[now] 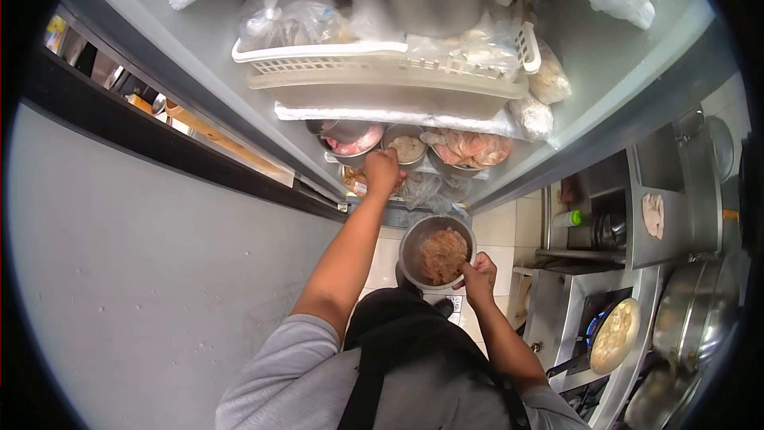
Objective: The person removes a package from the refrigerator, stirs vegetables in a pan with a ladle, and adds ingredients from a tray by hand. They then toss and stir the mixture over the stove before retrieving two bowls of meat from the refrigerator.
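Note:
Inside an open freezer, my left hand (382, 173) reaches to the lower shelf, its fingers closed at the near rims of two metal bowls. One bowl (350, 138) holds pink meat; the other (405, 144) holds something pale. What the fingertips grip is hidden. My right hand (480, 277) is closed on the rim of a round metal pot (412, 240) with brownish-red minced food (443, 255) inside, held over the floor. To the right of those bowls, another bowl (466, 150) is heaped with orange-pink pieces in plastic.
Above is a frosted shelf with a white basket (382, 64) of bagged food. The freezer door (175, 271) stands open at the left. At the right, a pan (615, 336) sits over a lit burner, near a steel sink (659, 161) and large pots (692, 310).

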A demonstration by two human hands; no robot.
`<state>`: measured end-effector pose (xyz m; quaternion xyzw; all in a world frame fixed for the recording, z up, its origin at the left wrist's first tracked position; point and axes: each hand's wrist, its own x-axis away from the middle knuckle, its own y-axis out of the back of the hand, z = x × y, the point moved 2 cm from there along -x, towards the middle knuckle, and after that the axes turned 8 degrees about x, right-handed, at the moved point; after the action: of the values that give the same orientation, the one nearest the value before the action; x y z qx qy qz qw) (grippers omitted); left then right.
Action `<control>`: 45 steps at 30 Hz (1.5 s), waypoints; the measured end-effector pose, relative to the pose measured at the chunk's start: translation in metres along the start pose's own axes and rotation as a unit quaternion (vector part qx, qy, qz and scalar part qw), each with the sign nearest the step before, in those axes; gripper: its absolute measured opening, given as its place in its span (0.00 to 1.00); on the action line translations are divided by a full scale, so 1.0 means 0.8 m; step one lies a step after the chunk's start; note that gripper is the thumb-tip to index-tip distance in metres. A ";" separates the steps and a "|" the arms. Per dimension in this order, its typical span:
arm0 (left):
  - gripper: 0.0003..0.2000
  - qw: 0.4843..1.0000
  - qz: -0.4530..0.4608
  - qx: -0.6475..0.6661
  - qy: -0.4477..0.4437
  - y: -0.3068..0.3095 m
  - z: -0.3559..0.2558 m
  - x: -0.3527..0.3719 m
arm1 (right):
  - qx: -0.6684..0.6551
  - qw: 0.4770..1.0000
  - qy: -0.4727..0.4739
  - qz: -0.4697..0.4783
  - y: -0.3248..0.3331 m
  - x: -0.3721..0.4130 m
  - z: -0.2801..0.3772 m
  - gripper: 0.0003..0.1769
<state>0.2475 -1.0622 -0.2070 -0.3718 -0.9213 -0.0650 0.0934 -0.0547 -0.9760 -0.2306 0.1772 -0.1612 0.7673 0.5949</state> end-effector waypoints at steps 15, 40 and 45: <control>0.19 0.947 -0.088 -0.239 -0.197 -0.019 -0.018 -0.012 | -0.051 0.995 -0.003 -0.086 0.114 0.069 -0.045 0.14; 0.10 0.977 -0.107 0.187 -0.010 0.075 0.055 -0.032 | -0.097 0.981 0.060 -0.159 0.188 0.120 0.002 0.10; 0.08 0.967 -0.075 0.236 -0.063 0.081 0.069 -0.026 | -0.142 0.941 0.169 -0.256 0.220 0.112 0.087 0.07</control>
<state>0.3004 -1.0192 -0.2617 -0.2727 -0.9398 0.1707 0.1153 -0.2404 -0.9735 -0.1335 -0.0055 -0.1147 0.5773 0.8084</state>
